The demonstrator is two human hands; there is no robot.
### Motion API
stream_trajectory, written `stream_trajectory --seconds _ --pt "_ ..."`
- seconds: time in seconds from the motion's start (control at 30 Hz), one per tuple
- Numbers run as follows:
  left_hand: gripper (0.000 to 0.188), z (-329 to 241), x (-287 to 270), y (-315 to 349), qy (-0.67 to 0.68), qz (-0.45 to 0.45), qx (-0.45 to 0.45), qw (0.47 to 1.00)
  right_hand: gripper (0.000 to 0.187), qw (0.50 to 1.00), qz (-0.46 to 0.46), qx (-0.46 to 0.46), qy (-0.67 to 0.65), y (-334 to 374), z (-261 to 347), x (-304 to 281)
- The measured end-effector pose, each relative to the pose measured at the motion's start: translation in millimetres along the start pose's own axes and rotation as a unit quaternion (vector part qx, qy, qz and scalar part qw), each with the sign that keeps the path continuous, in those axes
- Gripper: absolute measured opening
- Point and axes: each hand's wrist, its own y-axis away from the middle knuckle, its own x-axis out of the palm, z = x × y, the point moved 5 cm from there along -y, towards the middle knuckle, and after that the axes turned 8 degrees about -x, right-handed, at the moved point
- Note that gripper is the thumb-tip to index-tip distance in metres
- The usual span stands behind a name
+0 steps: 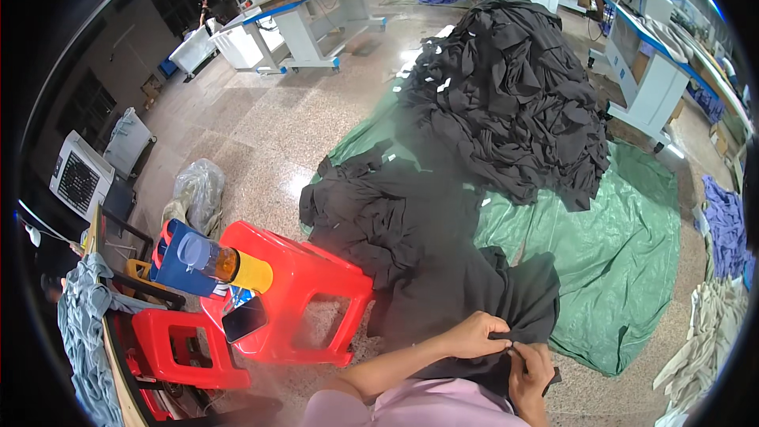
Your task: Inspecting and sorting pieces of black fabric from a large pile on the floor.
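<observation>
A black garment (451, 300) lies across my lap and spreads forward toward the floor. My left hand (477, 335) pinches its cloth between thumb and fingers. Close beside it, my right hand (531, 368) grips the same cloth, the fingertips of both hands nearly meeting. Whatever lies between the fingertips is too small to make out. Ahead on the left is a smaller heap of black garments (356, 209). Behind it rises a large pile of black garments (514, 95) with small white tags along its left side.
A green plastic sheet (624, 245) lies under the piles. To my left, a red stool (285, 269) bears a phone (244, 319) and a bottle (209, 259). Sewing tables (644, 83) stand at the far right. Beige cloth (696, 340) lies along the right edge.
</observation>
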Motion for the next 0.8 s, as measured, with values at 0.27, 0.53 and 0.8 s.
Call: stream_trajectory --seconds 0.27,0.53,0.8 --pt "0.032 -8 7 9 -0.065 -0.047 0.060 0.995 0.021 1.000 0.017 0.010 -0.010 -3 -5 -5" --pt "0.026 -2 19 18 -0.014 -0.032 0.011 0.999 0.008 0.992 0.010 0.105 -0.065 4 -14 -8" --pt "0.007 12 21 25 0.316 -0.128 -0.185 0.922 0.007 0.742 0.013 0.491 -0.457 23 -46 39"
